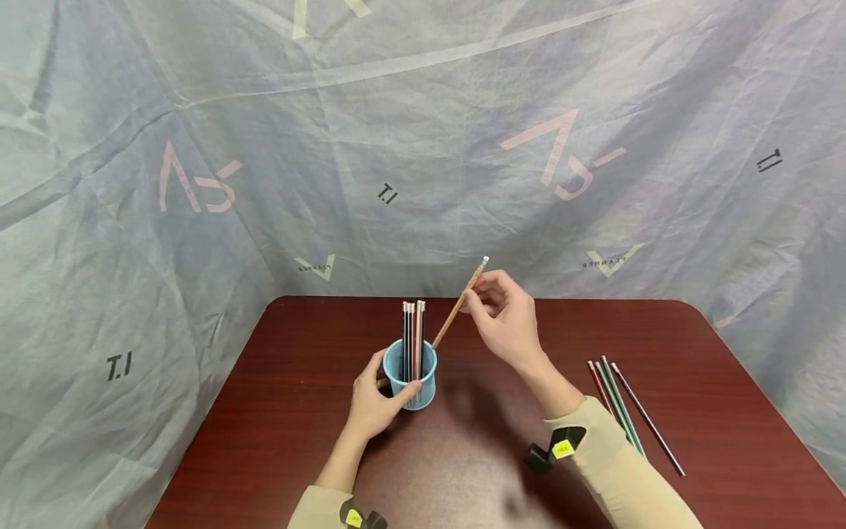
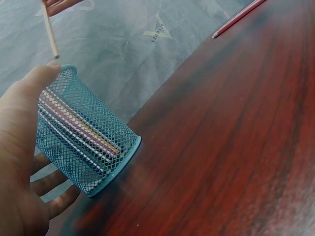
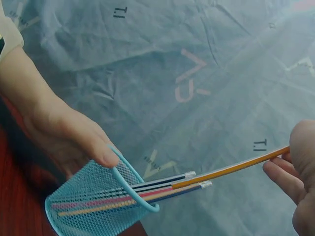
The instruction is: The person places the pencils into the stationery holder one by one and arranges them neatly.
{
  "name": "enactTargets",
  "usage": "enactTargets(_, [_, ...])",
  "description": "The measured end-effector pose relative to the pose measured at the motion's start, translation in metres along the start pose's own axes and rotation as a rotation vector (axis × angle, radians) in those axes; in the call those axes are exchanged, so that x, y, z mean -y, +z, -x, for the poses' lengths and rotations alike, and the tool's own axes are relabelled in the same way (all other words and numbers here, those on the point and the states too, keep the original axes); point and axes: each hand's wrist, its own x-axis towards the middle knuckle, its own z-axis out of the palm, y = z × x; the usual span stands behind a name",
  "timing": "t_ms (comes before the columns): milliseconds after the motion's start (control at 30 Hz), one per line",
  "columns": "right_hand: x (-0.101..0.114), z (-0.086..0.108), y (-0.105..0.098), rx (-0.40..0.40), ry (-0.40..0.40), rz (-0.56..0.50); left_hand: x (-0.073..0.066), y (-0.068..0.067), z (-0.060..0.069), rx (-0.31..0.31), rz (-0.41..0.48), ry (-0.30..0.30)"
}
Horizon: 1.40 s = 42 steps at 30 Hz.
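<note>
A light blue mesh pencil cup (image 1: 423,395) stands on the table with several pencils (image 1: 413,334) upright in it, eraser ends up. My left hand (image 1: 373,404) grips the cup from its left side, thumb near the rim. Between thumb and fingertips, my right hand (image 1: 509,319) pinches a yellow-orange pencil (image 1: 456,310) near its white eraser end. That pencil slants down to the left, its lower end by the cup's rim; in the right wrist view the pencil (image 3: 231,168) overlaps the pencils in the cup. Whether its tip is inside the rim I cannot tell.
On the right of the dark red wooden table (image 1: 297,353) lie several loose pencils: green ones (image 1: 621,404), a red one (image 1: 600,383) and a dark one (image 1: 648,419) set apart. A grey printed cloth (image 1: 436,147) hangs behind the table's far edge.
</note>
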Motion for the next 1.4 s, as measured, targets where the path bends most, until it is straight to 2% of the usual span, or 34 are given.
enactTargets(267, [0.001, -0.004, 0.019, 0.045, 0.002, -0.038, 0.005, 0.0, -0.001, -0.008, 0.008, -0.002])
enactTargets(600, [-0.003, -0.003, 0.047, 0.127, -0.001, -0.001, 0.006, 0.0, -0.002, -0.008, -0.017, 0.009])
enactTargets(967, [-0.015, 0.008, 0.07, 0.214, 0.036, 0.107, 0.005, 0.0, -0.001, 0.008, -0.023, 0.008])
enactTargets(1400, [-0.022, 0.016, 0.083, 0.228, 0.07, 0.3, 0.005, 0.0, 0.0, -0.001, -0.033, 0.014])
